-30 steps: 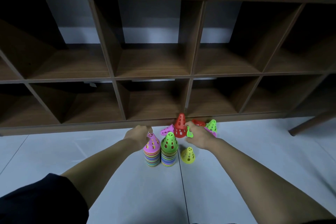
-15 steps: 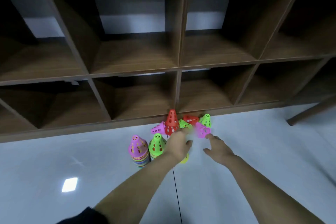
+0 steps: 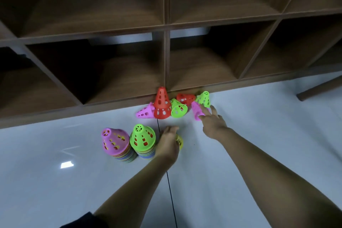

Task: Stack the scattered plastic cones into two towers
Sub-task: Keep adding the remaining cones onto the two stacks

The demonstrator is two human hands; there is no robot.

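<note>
Your left hand (image 3: pixel 167 143) hangs low over the white floor (image 3: pixel 259 126), just at 3 o'clock of the two towers. Its fingers (image 3: pixel 171 129) lie close together and point ahead, covering most of a yellow cone (image 3: pixel 179 141). You cannot tell whether they grip it. The green-topped tower (image 3: pixel 142 138) stands beside your wrist, with the pink-topped tower (image 3: pixel 115 141) touching it at 9 o'clock. Your right hand (image 3: pixel 212 124) reaches towards 12 o'clock with its fingers (image 3: pixel 215 110) straight and spread, the tips resting on a pink cone (image 3: pixel 196 110) that lies on its side. The loose cones sit against the foot of the wooden shelf unit (image 3: pixel 164 61). An upright red cone (image 3: pixel 162 103) has a fallen pink cone (image 3: pixel 146 112) at its 8 o'clock and a fallen green cone (image 3: pixel 178 108) at its 4 o'clock. A fallen red cone (image 3: pixel 186 98) lies at its 3 o'clock, and past that is a second green cone (image 3: pixel 204 98), leaning.
</note>
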